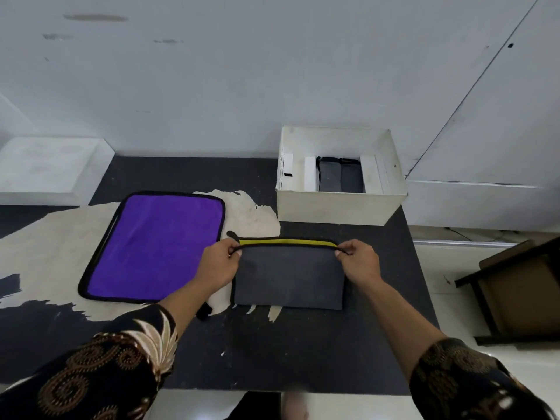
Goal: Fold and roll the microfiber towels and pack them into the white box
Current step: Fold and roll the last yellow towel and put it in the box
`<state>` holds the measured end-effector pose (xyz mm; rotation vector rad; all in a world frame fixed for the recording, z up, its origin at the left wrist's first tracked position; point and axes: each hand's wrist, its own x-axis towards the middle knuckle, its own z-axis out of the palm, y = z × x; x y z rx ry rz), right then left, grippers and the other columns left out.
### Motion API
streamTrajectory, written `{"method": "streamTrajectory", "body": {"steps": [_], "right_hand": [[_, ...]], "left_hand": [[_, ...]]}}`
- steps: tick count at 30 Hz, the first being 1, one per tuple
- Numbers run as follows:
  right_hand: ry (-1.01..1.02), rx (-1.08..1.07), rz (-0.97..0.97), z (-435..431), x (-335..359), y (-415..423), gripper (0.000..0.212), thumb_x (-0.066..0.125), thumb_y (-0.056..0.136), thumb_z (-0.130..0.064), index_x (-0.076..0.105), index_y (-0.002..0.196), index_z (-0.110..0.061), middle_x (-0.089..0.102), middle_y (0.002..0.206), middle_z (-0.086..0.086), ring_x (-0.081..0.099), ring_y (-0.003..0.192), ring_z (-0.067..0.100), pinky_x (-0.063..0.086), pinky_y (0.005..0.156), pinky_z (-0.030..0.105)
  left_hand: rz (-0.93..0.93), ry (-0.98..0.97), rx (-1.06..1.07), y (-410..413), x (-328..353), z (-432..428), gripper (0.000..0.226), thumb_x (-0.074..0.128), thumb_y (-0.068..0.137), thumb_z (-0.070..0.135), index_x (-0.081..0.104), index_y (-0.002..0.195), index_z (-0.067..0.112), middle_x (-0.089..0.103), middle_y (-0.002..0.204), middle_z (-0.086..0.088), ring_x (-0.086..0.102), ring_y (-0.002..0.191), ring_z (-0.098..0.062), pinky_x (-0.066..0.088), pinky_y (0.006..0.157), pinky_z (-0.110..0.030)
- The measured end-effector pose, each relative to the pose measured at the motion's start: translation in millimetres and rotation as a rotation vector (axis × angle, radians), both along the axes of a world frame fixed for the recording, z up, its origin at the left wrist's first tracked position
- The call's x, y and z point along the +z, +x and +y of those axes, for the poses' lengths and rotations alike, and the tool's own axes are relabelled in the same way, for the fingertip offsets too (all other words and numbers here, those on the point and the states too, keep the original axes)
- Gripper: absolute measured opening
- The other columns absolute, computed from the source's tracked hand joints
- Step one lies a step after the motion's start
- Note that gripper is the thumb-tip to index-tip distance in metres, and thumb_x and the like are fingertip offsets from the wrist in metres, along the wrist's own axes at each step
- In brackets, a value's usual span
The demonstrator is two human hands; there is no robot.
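A strip of tabletop (357,230) separates grey towel (288,277) from white box (333,207); purple towel (154,247) lies left.

Bare hands (219,265) and forearms, loose black batik sleeves (100,368), brown spiral motifs, cream leaf patterns

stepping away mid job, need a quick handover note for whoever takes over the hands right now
Left hand and right hand each pinch a far corner of the grey towel, folded over on the table, yellow side showing along its far edge.
Done: grey rolls already lie in the white box.
Left: finish folding and roll the grey towel, then fold and roll the flat purple towel beside it, pack both.
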<state>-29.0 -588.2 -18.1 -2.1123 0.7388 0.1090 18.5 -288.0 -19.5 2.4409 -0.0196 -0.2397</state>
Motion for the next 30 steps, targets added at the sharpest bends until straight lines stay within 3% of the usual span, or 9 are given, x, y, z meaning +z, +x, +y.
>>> {"method": "streamTrajectory", "body": {"steps": [7,12,16,19,22,24,26,28,30], "right_hand": [[0.013,-0.04,0.041,-2,-12,27,0.014,0.068,0.09,-0.018,0.067,0.104,-0.015,0.064,0.095,-0.001,0.059,0.091,0.015,0.043,0.079,0.025],[-0.004,-0.046,0.074,-2,-27,33,0.024,0.063,0.091,-0.011,0.063,0.115,-0.014,0.069,0.101,0.004,0.063,0.101,0.023,0.049,0.087,0.03],[-0.069,-0.054,0.03,-2,-27,37,0.028,0.059,0.09,-0.006,0.06,0.118,-0.011,0.068,0.108,0.009,0.062,0.104,0.027,0.048,0.086,0.031],[-0.28,-0.013,-0.076,9,-19,25,0.035,0.065,0.087,-0.01,0.056,0.121,-0.01,0.054,0.12,0.013,0.052,0.11,0.031,0.046,0.088,0.038],[-0.456,0.145,-0.145,45,-11,0,0.042,0.068,0.086,-0.024,0.054,0.124,-0.015,0.047,0.129,0.011,0.046,0.116,0.029,0.046,0.092,0.039],[-0.485,0.33,-0.082,72,-12,-16,0.047,0.063,0.09,-0.033,0.048,0.133,-0.019,0.037,0.145,0.011,0.037,0.132,0.029,0.04,0.105,0.041],[-0.463,0.497,0.019,88,-22,-25,0.057,0.055,0.095,-0.037,0.035,0.146,-0.023,0.014,0.16,0.011,0.015,0.147,0.03,0.023,0.117,0.048],[-0.473,0.587,0.103,89,-35,-27,0.064,0.044,0.099,-0.044,0.017,0.155,-0.026,-0.007,0.164,0.009,-0.008,0.15,0.028,0.007,0.121,0.053],[-0.539,0.635,0.135,80,-45,-28,0.068,0.031,0.099,-0.055,0.004,0.157,-0.03,-0.018,0.162,0.009,-0.018,0.149,0.026,-0.003,0.12,0.055]], "left_hand": [[0.022,0.054,0.04,31,-9,-18,0.017,0.058,0.096,0.015,0.065,0.109,0.009,0.068,0.094,-0.004,0.059,0.083,-0.016,0.044,0.072,-0.027],[0.093,0.133,0.069,44,-23,-18,0.017,0.057,0.095,0.015,0.065,0.11,0.011,0.07,0.103,-0.007,0.063,0.093,-0.022,0.051,0.078,-0.03],[0.119,0.165,0.092,47,-27,-16,0.02,0.058,0.095,0.015,0.063,0.113,0.01,0.069,0.104,-0.008,0.061,0.09,-0.02,0.049,0.074,-0.029],[-0.06,0.232,0.015,37,-26,-19,0.031,0.062,0.091,0.018,0.057,0.12,0.01,0.062,0.111,-0.01,0.059,0.096,-0.024,0.052,0.077,-0.035],[-0.267,0.354,-0.222,7,-27,-31,0.038,0.064,0.088,0.022,0.056,0.125,0.013,0.057,0.12,-0.007,0.055,0.104,-0.023,0.051,0.084,-0.036],[-0.24,0.381,-0.396,-17,-35,-40,0.047,0.06,0.091,0.028,0.05,0.136,0.018,0.049,0.139,-0.005,0.048,0.124,-0.024,0.044,0.101,-0.039],[-0.191,0.451,-0.526,-35,-49,-44,0.057,0.054,0.094,0.035,0.038,0.147,0.023,0.03,0.157,-0.006,0.031,0.143,-0.028,0.028,0.114,-0.045],[-0.143,0.541,-0.585,-41,-59,-42,0.063,0.041,0.098,0.046,0.019,0.154,0.026,0.007,0.163,-0.008,0.01,0.15,-0.031,0.013,0.118,-0.048],[-0.093,0.592,-0.552,-37,-62,-34,0.072,0.026,0.097,0.06,0.0,0.156,0.028,-0.012,0.162,-0.009,-0.006,0.15,-0.03,0.005,0.12,-0.051]]}}
